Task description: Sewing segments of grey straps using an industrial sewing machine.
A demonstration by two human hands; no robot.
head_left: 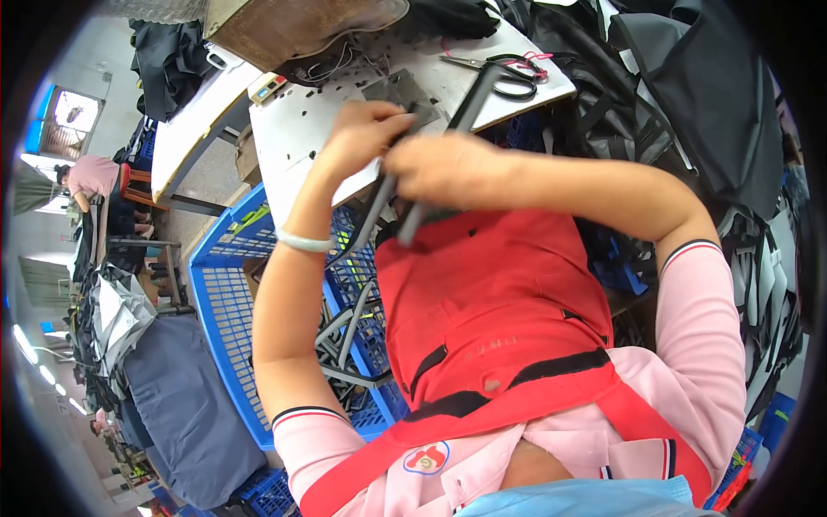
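Observation:
Over the white table edge, my left hand [363, 140] is closed, with its fingertips pinching one end of a dark strip. My right hand [448, 170], slightly blurred by motion, is closed right beside it. A long dark grey strip [472, 103] runs through the right hand, slanting from upper right down toward the apron. Another dark length [372, 211] hangs below the hands over a basket. Just beyond the fingers lies a metal plate [401, 89] on the table. Where the strips lie inside the fingers is hidden.
A brownish machine body [289, 30] stands on the white table [289, 129] among dark scraps. Black-handled scissors [513, 79] lie to the right. Below is a blue basket [228, 297] with grey bent pieces [353, 323]. Dark fabric [698, 95] piles up at right; a person [95, 179] bends at far left.

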